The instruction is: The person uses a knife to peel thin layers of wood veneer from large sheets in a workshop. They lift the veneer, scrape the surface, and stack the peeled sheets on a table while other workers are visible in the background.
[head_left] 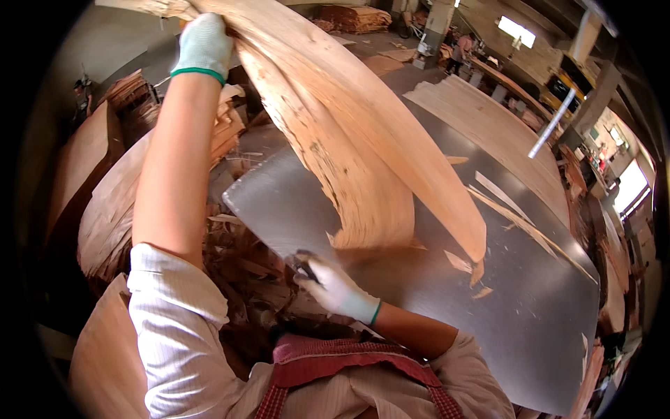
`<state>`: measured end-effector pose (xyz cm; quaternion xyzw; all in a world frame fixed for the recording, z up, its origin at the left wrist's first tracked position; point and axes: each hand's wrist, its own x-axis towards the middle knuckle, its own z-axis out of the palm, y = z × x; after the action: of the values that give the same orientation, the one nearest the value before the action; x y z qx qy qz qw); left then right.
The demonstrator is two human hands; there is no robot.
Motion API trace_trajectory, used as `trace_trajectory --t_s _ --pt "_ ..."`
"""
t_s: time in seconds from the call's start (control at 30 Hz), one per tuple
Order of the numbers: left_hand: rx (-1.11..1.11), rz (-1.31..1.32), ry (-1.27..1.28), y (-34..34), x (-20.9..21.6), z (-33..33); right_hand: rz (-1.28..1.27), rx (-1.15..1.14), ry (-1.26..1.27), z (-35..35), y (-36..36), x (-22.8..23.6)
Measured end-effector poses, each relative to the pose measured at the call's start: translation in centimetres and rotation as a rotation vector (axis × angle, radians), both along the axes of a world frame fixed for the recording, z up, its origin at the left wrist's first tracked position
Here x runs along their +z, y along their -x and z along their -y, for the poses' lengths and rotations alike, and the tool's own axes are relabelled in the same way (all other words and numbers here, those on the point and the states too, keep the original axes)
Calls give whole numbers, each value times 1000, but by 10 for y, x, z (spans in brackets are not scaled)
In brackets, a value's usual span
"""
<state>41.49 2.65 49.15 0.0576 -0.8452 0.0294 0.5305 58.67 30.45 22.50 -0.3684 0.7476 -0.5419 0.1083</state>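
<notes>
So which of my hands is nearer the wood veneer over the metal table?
Left. Your left hand grips the veneer near the view's top. Your right hand is lower, nearer your body, holding a small dark object, not the veneer.

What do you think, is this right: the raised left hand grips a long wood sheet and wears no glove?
One thing is wrong: in the head view, the left hand wears a pale glove with a green cuff. It is raised and grips the long wood sheet, as you say.
</notes>
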Motion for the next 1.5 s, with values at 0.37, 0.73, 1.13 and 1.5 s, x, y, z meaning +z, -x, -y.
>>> trace_trajectory --t_s 0.37,0.73,1.13,1.5 --pt "324 -130 -26 -58 0 368 -19 -444 337 298 204 -43" --pt "-45 -197 -345 -43 -60 669 -135 -377 434 524 442 105" --pt "-632 -678 -1335 21 -158 815 -79 -157 65 742 650 111" --pt "-225 -749 -1618 15 -547 1046 282 531 -1114 766 609 -190"
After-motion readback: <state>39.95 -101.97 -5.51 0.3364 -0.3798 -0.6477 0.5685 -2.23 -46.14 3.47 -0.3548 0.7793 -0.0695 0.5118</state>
